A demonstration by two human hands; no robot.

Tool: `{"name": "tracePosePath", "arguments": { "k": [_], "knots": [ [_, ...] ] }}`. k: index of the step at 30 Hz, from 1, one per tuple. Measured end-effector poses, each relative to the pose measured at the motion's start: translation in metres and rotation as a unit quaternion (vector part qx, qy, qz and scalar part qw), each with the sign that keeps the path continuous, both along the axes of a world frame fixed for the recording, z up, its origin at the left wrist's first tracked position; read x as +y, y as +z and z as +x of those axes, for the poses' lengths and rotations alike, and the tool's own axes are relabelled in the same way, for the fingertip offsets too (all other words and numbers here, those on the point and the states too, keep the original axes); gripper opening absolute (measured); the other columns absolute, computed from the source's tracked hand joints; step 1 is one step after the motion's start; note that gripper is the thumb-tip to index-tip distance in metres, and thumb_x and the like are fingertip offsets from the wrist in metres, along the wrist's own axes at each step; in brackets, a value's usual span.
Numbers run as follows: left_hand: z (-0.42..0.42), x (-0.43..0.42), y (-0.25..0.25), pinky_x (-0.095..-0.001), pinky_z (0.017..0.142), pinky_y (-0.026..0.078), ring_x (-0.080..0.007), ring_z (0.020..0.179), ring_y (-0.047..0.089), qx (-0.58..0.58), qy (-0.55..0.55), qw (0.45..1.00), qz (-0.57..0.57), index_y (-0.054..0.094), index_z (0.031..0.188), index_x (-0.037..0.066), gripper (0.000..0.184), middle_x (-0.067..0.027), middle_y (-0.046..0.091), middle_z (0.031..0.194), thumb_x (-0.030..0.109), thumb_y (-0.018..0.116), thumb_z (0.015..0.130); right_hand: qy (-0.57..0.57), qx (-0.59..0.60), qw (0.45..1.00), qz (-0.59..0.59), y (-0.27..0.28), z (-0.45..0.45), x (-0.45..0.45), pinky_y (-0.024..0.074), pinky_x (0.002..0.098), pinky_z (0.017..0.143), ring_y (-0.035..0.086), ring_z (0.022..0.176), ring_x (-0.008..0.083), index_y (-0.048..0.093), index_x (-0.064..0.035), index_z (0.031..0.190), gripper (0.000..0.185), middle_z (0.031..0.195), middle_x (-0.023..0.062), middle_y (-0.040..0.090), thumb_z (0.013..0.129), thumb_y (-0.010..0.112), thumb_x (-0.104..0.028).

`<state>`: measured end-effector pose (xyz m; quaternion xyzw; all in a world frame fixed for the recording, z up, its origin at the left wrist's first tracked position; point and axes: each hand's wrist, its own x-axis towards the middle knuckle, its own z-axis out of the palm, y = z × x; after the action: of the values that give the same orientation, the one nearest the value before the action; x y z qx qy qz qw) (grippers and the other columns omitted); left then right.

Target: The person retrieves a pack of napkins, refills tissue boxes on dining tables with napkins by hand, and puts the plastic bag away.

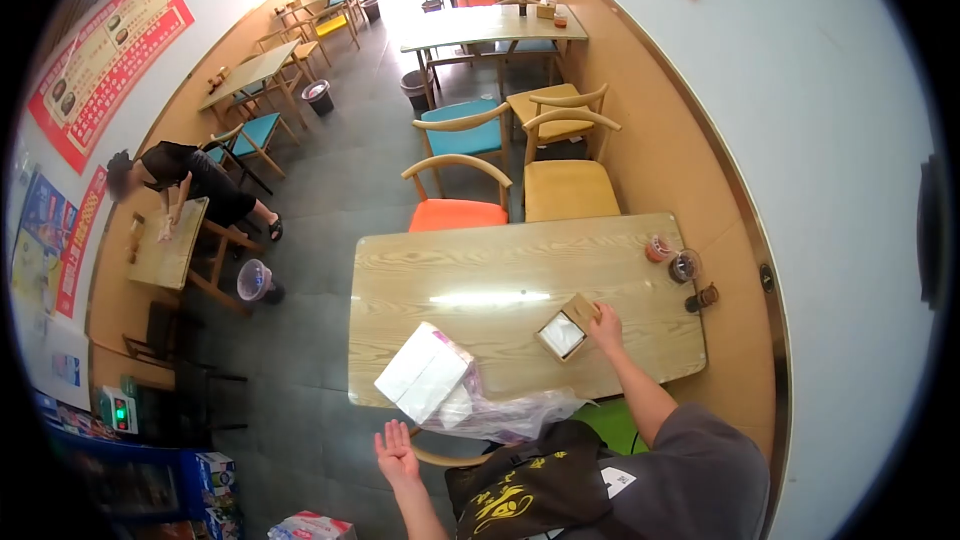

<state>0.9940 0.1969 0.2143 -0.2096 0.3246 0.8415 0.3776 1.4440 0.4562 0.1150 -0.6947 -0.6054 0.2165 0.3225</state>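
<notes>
Head view — okay, from where I'm standing, everything makes sense relative to the small box point(548, 349) on the table point(450, 260). Far to its left there's another person point(205, 180) bent over a different table. Closer in, down and left of the box, the left hand point(397, 455) is spread palm-up, holding nothing. Just left of the box sits a white paper stack point(425, 372), with clear plastic wrap point(515, 418) trailing below. The box itself has white paper point(562, 334) inside, and the right hand point(606, 328), at its right side, seems to have its fingers closed on the lid point(580, 309) — can't tell how tightly. So I'd call this the lid-handling step. Next move, imo, calls for a steady grip there while the left is free for the stack. Right of the box: two cups point(657, 249).
</notes>
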Motion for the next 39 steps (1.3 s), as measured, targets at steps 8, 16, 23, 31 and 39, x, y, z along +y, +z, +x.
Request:
{"name": "tracePosePath", "arguments": {
  "k": [8,16,23,31,39],
  "knots": [
    [0.014,-0.005,-0.016,-0.0576,0.113,0.035,-0.0456,0.137,0.034,-0.024,-0.014,0.999,-0.035,0.029,0.133,-0.009,0.078,-0.0317,0.029,0.147,-0.025,0.031,0.056,-0.035,0.015,0.999,-0.022,-0.016,0.022,0.008,0.0482,0.0442,0.092,0.060,0.106,0.0381,0.057,-0.0029,0.120,0.041,0.114,0.0204,0.062,0.079,0.062,-0.008],
    [0.013,-0.001,-0.004,-0.0541,0.109,0.042,-0.0463,0.133,0.040,-0.017,-0.033,0.999,0.008,0.032,0.057,0.003,0.021,-0.0356,0.040,0.140,-0.017,0.030,0.050,-0.098,0.018,0.995,-0.017,-0.040,0.024,0.002,0.0509,0.0415,0.087,0.063,0.104,0.0373,0.043,-0.0023,0.134,0.056,0.115,0.0217,0.063,0.084,0.065,-0.014],
    [0.016,-0.004,-0.013,-0.0577,0.105,0.044,-0.0467,0.122,0.051,-0.017,-0.049,0.998,-0.028,0.036,0.059,0.002,0.017,-0.0336,0.055,0.112,-0.012,0.031,0.064,-0.159,0.101,0.979,-0.072,-0.058,0.018,-0.012,0.0531,0.0392,0.075,0.068,0.084,0.0305,0.031,-0.0004,0.141,0.070,0.099,0.0164,0.067,0.084,0.067,-0.016],
    [0.022,-0.005,-0.007,-0.0644,0.106,0.038,-0.0461,0.097,0.064,-0.021,-0.075,0.997,-0.012,0.032,0.052,0.008,0.021,-0.0132,0.025,0.044,-0.001,0.037,0.071,-0.163,0.101,0.974,-0.118,-0.120,0.021,-0.033,0.0536,0.0371,0.069,0.066,0.079,0.0247,0.040,0.0030,0.134,0.062,0.090,0.0146,0.067,0.083,0.069,-0.017],
    [0.018,-0.014,-0.003,-0.0574,0.109,0.037,-0.0153,0.044,0.017,-0.039,-0.104,0.993,0.046,0.028,0.051,0.010,0.022,-0.0048,0.020,0.045,-0.001,0.038,0.067,-0.134,0.170,0.960,-0.177,-0.131,0.000,-0.045,0.0523,0.0403,0.082,0.067,0.093,0.0327,0.050,0.0021,0.126,0.051,0.102,0.0197,0.069,0.085,0.066,-0.022]
  ]
}}
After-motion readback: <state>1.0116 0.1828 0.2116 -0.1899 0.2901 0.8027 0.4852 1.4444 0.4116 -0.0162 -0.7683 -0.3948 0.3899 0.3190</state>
